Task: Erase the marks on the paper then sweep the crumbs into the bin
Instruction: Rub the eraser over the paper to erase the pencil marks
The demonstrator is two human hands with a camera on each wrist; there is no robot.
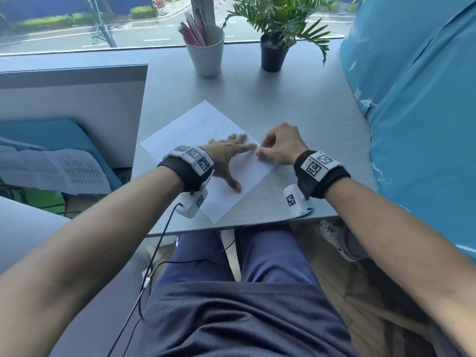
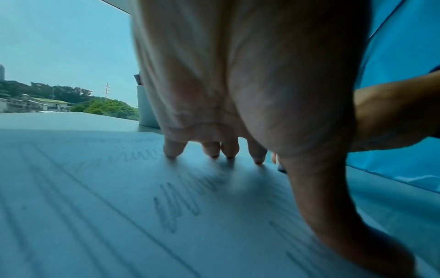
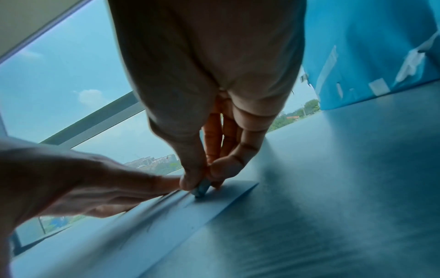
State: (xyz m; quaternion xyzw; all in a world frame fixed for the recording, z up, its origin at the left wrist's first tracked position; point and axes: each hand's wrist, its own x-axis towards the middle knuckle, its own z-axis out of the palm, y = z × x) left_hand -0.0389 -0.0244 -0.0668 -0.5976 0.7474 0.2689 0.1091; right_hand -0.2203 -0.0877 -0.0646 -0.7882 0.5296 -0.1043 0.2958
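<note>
The paper point(image 1: 206, 150) lies angled on the grey desk point(image 1: 296, 104), pencil marks point(image 2: 185, 197) remaining. Right hand point(image 1: 280, 145) pinches a small eraser point(image 3: 201, 188) at its right corner — left hand point(image 1: 226, 153) presses flat, fingers straight. Short strokes away from that hand should avoid creasing.

Bare table point(image 1: 296, 104) beyond paper point(image 1: 190, 124); cup point(image 1: 207, 55), plant point(image 1: 274, 51) farther back.
</note>
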